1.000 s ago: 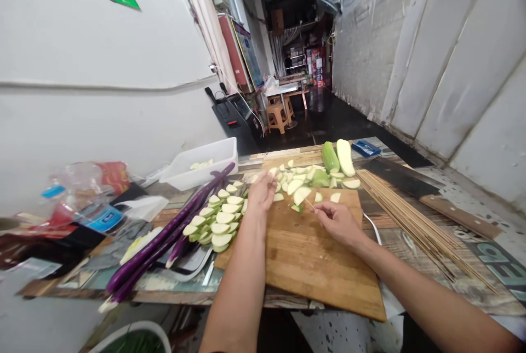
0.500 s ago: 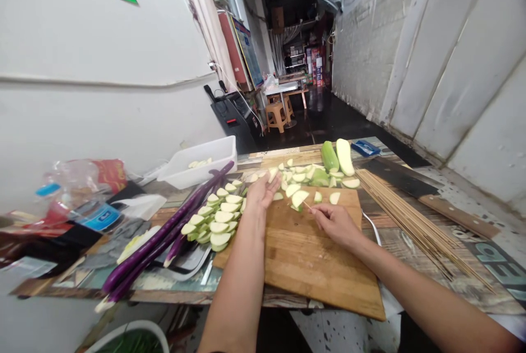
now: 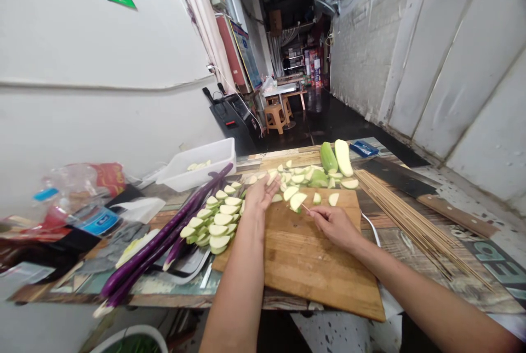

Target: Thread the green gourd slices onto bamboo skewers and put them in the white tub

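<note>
My right hand (image 3: 333, 225) pinches a thin wooden skewer (image 3: 304, 206) over the cutting board (image 3: 316, 265). On its tip is a half-round zucchini slice (image 3: 297, 201). My left hand (image 3: 261, 193) is turned palm inward at the board's far left, with a zucchini slice (image 3: 271, 178) between thumb and fingers. Loose slices (image 3: 298, 178) lie scattered beyond the board, beside two zucchini pieces (image 3: 328, 158). Left of my left forearm, rows of skewered-looking slices (image 3: 220, 229) are stacked on a tray (image 3: 193, 272); their skewers are hidden.
Long purple eggplants (image 3: 164, 232) lie left of the stack. A white plastic bin (image 3: 197, 175) with some slices stands behind. At right are a bundle of skewers (image 3: 411, 221), a cleaver (image 3: 456, 215) and a blue packet (image 3: 364, 148). A plastic bottle (image 3: 92, 216) is far left.
The slice on the skewer has tilted and shifted slightly left and down, as my right hand moved a little left. My left hand stays nearly in place.
</note>
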`<state>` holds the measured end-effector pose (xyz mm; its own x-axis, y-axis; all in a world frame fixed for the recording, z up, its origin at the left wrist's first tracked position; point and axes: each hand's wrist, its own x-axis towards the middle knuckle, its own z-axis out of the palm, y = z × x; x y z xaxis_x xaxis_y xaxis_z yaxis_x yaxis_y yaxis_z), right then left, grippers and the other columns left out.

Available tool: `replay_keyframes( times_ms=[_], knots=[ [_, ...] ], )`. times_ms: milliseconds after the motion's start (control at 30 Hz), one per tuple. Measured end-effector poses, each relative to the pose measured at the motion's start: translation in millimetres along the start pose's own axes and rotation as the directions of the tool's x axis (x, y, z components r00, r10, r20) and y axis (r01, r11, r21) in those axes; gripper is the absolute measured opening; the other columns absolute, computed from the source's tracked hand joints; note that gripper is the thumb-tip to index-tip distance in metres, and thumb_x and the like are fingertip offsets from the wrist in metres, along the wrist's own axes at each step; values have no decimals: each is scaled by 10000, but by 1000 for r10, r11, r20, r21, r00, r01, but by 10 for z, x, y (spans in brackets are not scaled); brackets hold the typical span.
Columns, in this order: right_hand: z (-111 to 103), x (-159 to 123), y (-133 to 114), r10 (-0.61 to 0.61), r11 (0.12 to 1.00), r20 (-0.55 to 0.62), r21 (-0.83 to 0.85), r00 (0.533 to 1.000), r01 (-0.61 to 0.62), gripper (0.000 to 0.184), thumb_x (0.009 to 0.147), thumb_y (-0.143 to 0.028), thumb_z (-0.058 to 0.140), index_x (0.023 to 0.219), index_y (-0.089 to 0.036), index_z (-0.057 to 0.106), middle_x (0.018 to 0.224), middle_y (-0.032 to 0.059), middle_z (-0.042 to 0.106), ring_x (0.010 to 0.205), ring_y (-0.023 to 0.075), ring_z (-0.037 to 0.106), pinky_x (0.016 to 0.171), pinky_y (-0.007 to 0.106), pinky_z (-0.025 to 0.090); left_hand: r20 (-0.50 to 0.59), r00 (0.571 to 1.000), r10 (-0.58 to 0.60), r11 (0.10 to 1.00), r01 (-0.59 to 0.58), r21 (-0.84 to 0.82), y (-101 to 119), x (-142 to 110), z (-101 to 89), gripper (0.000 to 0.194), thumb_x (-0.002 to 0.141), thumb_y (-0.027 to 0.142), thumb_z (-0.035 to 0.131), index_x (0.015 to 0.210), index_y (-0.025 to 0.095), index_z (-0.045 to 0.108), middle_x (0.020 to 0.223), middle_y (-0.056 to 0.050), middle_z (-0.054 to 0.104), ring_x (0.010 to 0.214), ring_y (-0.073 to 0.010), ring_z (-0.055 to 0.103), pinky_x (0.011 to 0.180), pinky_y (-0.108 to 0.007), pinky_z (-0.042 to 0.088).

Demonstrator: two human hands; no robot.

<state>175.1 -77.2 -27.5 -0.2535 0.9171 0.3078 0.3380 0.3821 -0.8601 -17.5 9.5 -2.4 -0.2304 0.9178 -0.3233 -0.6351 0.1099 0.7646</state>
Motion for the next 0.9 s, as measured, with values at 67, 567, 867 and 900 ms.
replay_keyframes(
  times_ms=[67, 567, 867, 900],
  knots=[
    [-2, 1, -3, -9, 1000, 1, -10, 1000, 9, 299, 799, -301, 426, 570, -168, 564, 487, -25, 434, 476, 104, 380, 457, 202, 277, -1, 1000, 30, 999, -30, 27, -4, 2, -5, 46, 756, 59, 534, 786, 86, 513, 787, -145, 639, 766, -217, 653, 659, -299, 537],
    [2, 1, 29, -20, 995, 27, -95, 999, 23, 302, 813, -279, 401, 632, -157, 610, 558, -7, 529, 529, 119, 444, 509, 210, 314, -10, 989, 146, 979, -143, 147, -32, 33, -38, 101, 703, 100, 591, 787, 89, 535, 708, -119, 644, 647, -185, 651, 593, -272, 522],
    [-13, 1, 4, -5, 995, 40, -98, 999, 9, 287, 811, -260, 417, 690, -134, 644, 622, 16, 584, 584, 131, 499, 551, 214, 347, -27, 990, 137, 982, -132, 137, -29, 48, -46, 140, 676, 113, 633, 780, 97, 540, 730, -101, 641, 632, -167, 643, 591, -266, 522],
    [-12, 1, 6, -4, 995, 40, -100, 999, 8, 288, 813, -262, 416, 698, -135, 648, 626, 16, 587, 586, 132, 502, 552, 214, 349, -24, 990, 137, 982, -133, 135, -30, 51, -47, 135, 678, 111, 630, 779, 96, 542, 730, -100, 640, 633, -167, 643, 589, -265, 522]
  ],
)
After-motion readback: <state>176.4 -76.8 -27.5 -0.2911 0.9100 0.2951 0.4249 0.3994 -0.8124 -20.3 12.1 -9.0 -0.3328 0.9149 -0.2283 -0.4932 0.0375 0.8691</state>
